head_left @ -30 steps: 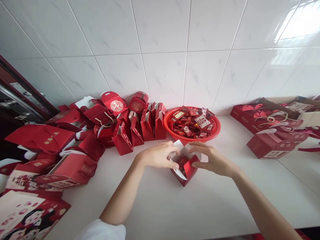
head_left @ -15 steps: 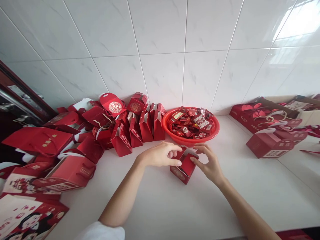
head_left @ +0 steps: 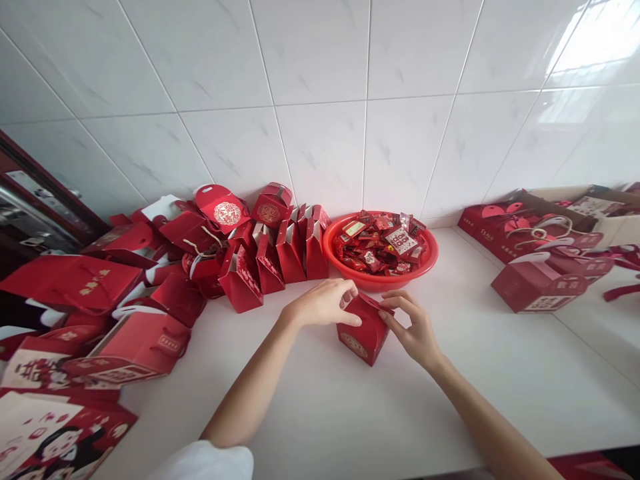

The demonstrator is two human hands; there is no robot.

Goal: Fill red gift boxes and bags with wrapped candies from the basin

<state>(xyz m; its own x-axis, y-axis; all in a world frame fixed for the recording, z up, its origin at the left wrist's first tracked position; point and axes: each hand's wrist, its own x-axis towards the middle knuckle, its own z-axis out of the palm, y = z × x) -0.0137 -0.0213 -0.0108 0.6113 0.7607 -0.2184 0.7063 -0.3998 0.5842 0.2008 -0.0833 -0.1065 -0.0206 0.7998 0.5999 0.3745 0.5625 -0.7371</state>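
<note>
Just below the centre of the frame, a red card box with a gold emblem on its front point(head_left: 363, 337) stands upright on the white worktop point(head_left: 320, 407), between the two hands and touched by both, so neither is nearer. From the left hand point(head_left: 321, 305) the box lies toward the right and slightly down in the frame; from the right hand point(head_left: 413, 333) it lies directly to the left. Its top ridge slants from upper left down to the right, so that one end lies by the left fingers and the other by the right grip; the body's long axis is hard to judge at this angle. The right grip pinches the right end of the ridge between thumb and fingertips. The left grip straddles the upper left edge, its thumb laid along the sloping upper face and the fingers curled behind; whether they press together on the card, I cannot tell. Just beyond the box, toward the top of the frame, sits a round orange-red plastic bowl point(head_left: 373, 280) of red-wrapped packets point(head_left: 383, 243).
</note>
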